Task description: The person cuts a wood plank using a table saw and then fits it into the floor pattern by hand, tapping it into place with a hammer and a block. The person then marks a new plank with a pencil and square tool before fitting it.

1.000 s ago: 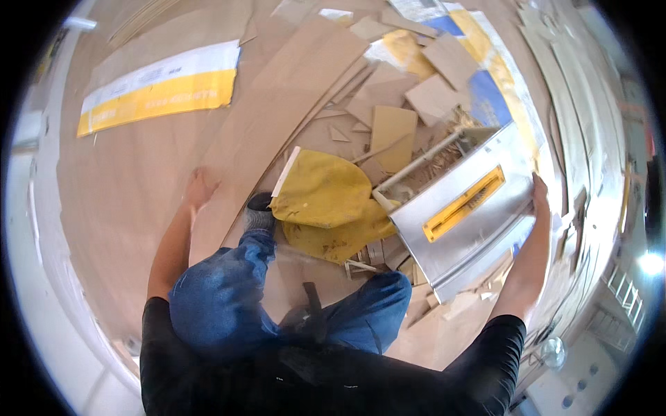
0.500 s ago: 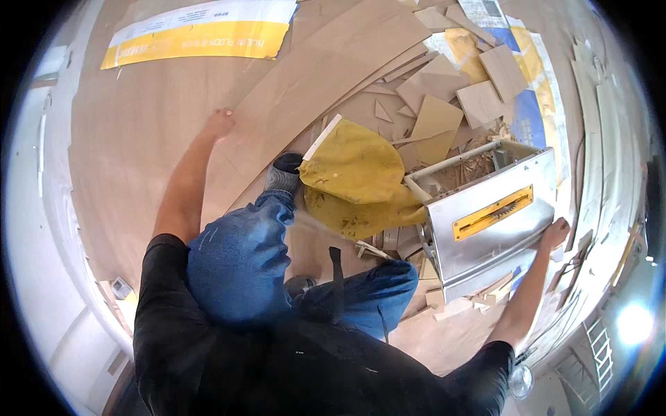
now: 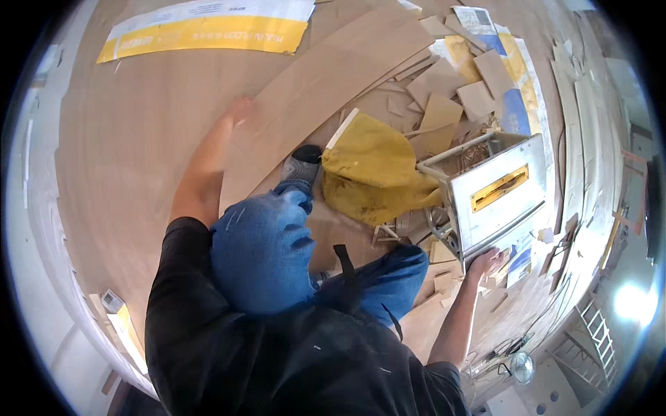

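long tan board [image 3: 316, 100] laid slantwise across the wide brown floor sheet [image 3: 139, 139], ahead of the body and up-left of the saw. on or just over its near-left edge, left hand [image 3: 241, 111], blurred; cannot tell its grip, or any contact. to the right of the knees, metal-topped table saw [image 3: 492, 220] with a slotted yellow insert [image 3: 499, 187], top slanting, wood shavings in the open box behind. just beside its near edge, right hand [image 3: 488, 262], fingers partly curled; cannot tell touching from apart, nor anything held. between board and saw, against the saw's left end, yellow cloth bag [image 3: 364, 166], slumped; next to it, grey-socked foot [image 3: 302, 170]. beyond the bag, scattered tan offcuts [image 3: 440, 114]. farther out, yellow-and-white printed sheet [image 3: 201, 38] at upper left, ladder [image 3: 596, 333] at lower right.
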`<state>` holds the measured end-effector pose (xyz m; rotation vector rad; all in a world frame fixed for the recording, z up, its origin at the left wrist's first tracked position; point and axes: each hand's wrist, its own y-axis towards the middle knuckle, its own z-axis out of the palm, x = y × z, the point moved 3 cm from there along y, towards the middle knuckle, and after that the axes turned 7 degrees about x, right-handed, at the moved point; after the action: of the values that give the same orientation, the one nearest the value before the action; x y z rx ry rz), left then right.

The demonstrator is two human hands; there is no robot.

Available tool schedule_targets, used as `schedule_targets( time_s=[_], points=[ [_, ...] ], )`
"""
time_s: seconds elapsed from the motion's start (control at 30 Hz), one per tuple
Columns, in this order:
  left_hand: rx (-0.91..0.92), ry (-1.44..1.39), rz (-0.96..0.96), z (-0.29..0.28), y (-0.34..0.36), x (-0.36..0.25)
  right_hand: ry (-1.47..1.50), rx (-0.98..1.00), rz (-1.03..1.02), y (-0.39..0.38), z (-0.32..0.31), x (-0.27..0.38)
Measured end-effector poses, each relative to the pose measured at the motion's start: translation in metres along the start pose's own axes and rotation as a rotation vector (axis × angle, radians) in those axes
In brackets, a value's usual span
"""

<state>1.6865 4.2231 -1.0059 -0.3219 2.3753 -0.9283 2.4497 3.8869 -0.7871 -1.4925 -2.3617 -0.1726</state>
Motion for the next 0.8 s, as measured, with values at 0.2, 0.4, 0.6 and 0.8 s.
schedule_targets(
  time_s=[0.2, 0.4, 0.6, 0.8],
  points=[
    [0.166, 0.049, 0.252, -0.028, -0.076, -0.079, 0.059, -0.058, -0.079, 0.006, 0.002, -0.015],
    [0.081, 0.185, 0.247, -0.012, -0.163, -0.163, -0.275, -0.266, -0.262, 0.043, -0.009, -0.069],
    [-0.128, -0.203, 0.463, -0.139, -0.275, -0.169, -0.003, 0.017, -0.014, -0.009, -0.005, 0.049],
    [-0.733, 0.151, 0.780, -0.303, -0.420, -0.248, 0.083, -0.149, -0.038, -0.011, -0.027, 0.010]
  ],
)
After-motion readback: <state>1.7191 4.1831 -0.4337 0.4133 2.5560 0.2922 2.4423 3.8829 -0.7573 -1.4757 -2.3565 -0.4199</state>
